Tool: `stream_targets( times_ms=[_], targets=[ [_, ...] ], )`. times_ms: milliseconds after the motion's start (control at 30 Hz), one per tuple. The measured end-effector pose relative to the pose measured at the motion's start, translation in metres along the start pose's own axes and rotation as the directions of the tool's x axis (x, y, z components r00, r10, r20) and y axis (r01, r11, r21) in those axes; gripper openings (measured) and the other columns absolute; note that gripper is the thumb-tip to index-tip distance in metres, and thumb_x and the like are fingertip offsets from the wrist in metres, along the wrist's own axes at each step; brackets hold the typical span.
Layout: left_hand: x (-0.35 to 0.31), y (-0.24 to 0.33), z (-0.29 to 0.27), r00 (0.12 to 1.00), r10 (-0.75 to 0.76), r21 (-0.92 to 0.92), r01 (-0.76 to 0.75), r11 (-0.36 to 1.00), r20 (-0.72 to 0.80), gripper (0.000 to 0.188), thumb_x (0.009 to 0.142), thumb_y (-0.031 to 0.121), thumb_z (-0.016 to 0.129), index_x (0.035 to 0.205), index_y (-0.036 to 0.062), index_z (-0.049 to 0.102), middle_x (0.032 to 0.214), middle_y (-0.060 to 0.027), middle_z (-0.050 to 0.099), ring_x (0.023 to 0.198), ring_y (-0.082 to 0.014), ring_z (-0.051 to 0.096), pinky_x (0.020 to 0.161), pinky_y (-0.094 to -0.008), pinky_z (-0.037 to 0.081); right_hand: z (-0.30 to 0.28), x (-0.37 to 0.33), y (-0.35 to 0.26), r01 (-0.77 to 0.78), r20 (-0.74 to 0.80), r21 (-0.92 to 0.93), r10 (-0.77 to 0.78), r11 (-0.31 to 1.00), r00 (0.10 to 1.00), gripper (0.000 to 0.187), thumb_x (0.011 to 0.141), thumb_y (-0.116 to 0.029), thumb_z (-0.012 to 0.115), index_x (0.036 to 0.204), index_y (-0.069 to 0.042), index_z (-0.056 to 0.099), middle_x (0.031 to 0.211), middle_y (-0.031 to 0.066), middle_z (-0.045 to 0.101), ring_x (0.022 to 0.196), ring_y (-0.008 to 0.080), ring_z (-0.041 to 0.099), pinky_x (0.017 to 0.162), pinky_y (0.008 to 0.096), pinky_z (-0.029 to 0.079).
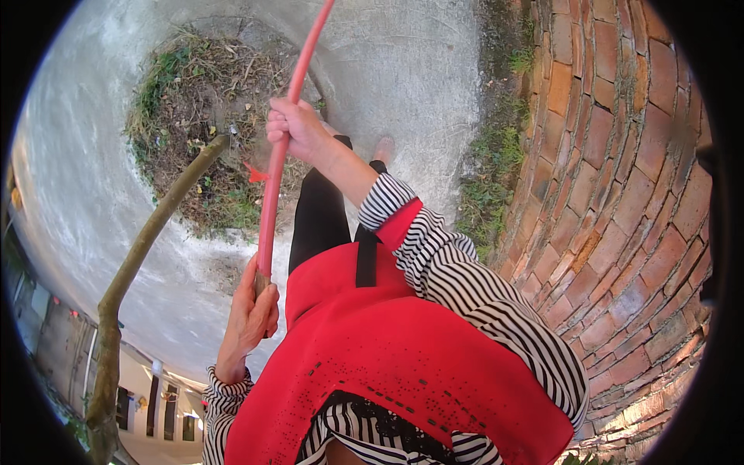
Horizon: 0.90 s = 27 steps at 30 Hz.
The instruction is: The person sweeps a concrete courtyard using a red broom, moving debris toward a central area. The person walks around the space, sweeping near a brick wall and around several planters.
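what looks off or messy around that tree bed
The round soil bed in the concrete is untidy, strewn with dry weeds, twigs and fallen leaves. The thin tree trunk rising from it leans and bends rather than standing straight. Both hands, left and right, grip a red handle; its far end is out of view.

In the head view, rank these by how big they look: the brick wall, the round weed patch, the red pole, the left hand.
1. Brick wall, filling the right side.
2. Round weed patch in the concrete.
3. Red pole: long but thin.
4. Left hand, smallest, though it is close to the camera.
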<state>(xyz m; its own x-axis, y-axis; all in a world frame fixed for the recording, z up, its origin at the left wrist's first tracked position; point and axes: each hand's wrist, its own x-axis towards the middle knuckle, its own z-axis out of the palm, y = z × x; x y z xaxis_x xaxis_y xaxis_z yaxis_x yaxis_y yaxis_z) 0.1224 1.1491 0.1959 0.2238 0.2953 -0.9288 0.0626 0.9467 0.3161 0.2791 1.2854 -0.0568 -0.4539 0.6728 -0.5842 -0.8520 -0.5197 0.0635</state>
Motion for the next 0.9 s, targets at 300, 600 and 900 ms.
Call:
stream_targets(
  times_ms=[300,600,900],
  targets=[
    [0.013,0.042,-0.041,0.895,-0.329,-0.164,0.388,0.907,0.300,0.049,0.096,0.009,0.048,0.142,0.0040,0.032,0.070,-0.0014,0.046,0.043,-0.0036,0.034,0.035,-0.0194,0.028,-0.083,-0.105,0.022,0.065,-0.783,0.107,0.043,0.992,0.620,0.027,0.086,0.005,0.045,0.065,-0.010,0.037,0.053,0.0001,0.032,0.042,0.0120,0.034,0.044,0.0306,0.036],
    [-0.007,0.038,-0.003,0.970,0.138,0.206,-0.095,0.974,-0.202,0.061,0.094,0.001,0.043,0.149,0.0107,0.017,0.070,-0.0003,0.044,0.044,-0.0055,0.039,0.037,-0.0225,0.034,0.024,0.079,0.036,-0.218,0.141,0.218,0.191,0.951,0.972,0.026,0.094,-0.009,0.051,0.073,-0.014,0.036,0.057,-0.0071,0.036,0.047,0.0034,0.036,0.044,0.0203,0.033],
    [-0.001,0.067,-0.015,0.986,-0.117,0.294,0.077,0.953,0.118,0.049,0.093,0.005,0.048,0.140,0.0067,0.035,0.063,-0.0027,0.045,0.046,-0.0087,0.046,0.041,-0.0250,0.038,-0.014,-0.061,-0.013,0.106,-0.439,0.079,-0.061,0.991,0.896,0.018,0.094,-0.012,0.050,0.081,-0.012,0.037,0.056,-0.0045,0.036,0.048,0.0087,0.037,0.050,0.0278,0.037]
  ],
)
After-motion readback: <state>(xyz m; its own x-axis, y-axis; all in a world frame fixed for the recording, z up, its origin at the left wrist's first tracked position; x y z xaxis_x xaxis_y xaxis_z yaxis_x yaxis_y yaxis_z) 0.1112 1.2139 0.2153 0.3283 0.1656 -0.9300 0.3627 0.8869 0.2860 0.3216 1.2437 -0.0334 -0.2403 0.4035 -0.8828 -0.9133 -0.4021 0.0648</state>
